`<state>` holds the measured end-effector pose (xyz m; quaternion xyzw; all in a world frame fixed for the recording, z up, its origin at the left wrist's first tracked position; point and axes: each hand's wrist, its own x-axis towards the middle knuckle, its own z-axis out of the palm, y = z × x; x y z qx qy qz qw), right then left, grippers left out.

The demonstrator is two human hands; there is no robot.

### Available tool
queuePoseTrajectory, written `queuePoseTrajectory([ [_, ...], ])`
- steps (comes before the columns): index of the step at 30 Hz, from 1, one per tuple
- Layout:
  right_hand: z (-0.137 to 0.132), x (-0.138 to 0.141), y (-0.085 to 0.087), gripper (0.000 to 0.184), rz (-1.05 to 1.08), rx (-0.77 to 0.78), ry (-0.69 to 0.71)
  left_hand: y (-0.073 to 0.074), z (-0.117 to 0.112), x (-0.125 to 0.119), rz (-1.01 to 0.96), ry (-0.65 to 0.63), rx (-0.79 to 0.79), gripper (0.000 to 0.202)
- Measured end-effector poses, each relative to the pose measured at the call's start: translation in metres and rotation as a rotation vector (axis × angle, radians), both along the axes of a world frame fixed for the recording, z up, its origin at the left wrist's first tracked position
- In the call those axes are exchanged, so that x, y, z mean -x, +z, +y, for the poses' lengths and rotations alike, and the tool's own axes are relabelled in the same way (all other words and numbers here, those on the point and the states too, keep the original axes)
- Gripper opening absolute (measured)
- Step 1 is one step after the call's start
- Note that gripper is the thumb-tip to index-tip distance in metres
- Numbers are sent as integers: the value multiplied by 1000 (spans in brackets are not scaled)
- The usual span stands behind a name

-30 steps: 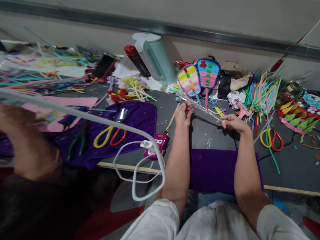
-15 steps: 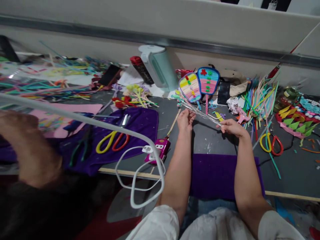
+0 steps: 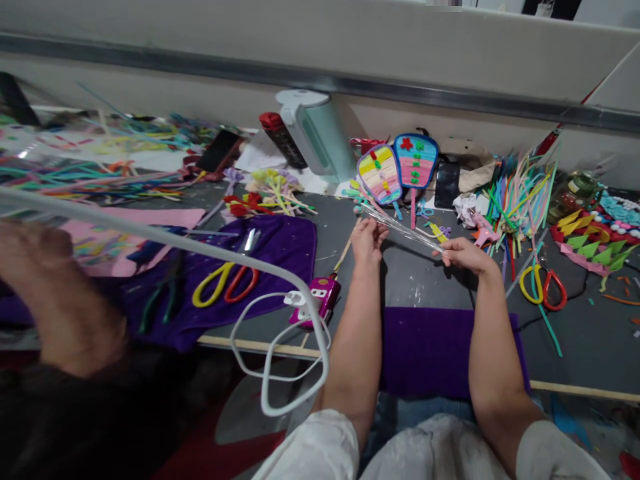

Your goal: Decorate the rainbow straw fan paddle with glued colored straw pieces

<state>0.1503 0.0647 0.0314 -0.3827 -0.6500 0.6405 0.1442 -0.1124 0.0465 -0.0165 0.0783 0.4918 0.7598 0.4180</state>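
Observation:
A bundle of thin, shiny wires (image 3: 406, 230) stretches between my two hands above the dark table. My left hand (image 3: 368, 241) pinches it near its far left end, fingers curled. At the opposite end, my right hand (image 3: 466, 256) grips the wires between thumb and fingertips. Just beyond the bundle lie two fan-shaped pipe-cleaner pieces, one yellow and pink (image 3: 380, 175), the other blue and pink (image 3: 416, 160). A purple cloth (image 3: 427, 347) covers the table edge between my forearms.
Yellow-and-red scissors (image 3: 543, 288) lie at right, near a bunch of pipe cleaners (image 3: 523, 193). Left of me are a magenta power strip (image 3: 325, 297), a looping white cable (image 3: 295, 273), more scissors (image 3: 227, 280) and pliers (image 3: 167, 293). Another person's blurred hand (image 3: 65, 300) is at far left. A kettle (image 3: 323, 137) stands behind.
My left hand has shifted slightly left, and the wires look a little more spread. My right hand stays nearly still. The other person's hand at far left has moved a little.

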Motion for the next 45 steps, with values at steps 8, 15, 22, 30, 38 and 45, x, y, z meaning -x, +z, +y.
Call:
queuePoseTrajectory([
  [8,0,-2,2,31,5,-34,40,0,0,4,31,-42,-47,13],
  [15,3,7,-3,20,31,-155,-64,8,2,-19,-226,-160,-101,55],
  [22,5,26,-11,23,-126,-490,-82,20,-2,-76,-245,-447,-198,17],
  [30,9,25,-17,29,97,-222,-303,22,2,-43,-349,-79,-307,28],
  [38,23,27,-36,29,194,-239,-581,34,-6,-25,76,34,-416,29],
  [45,23,31,-38,19,164,-314,-527,31,-8,-58,512,-148,-371,33],
])
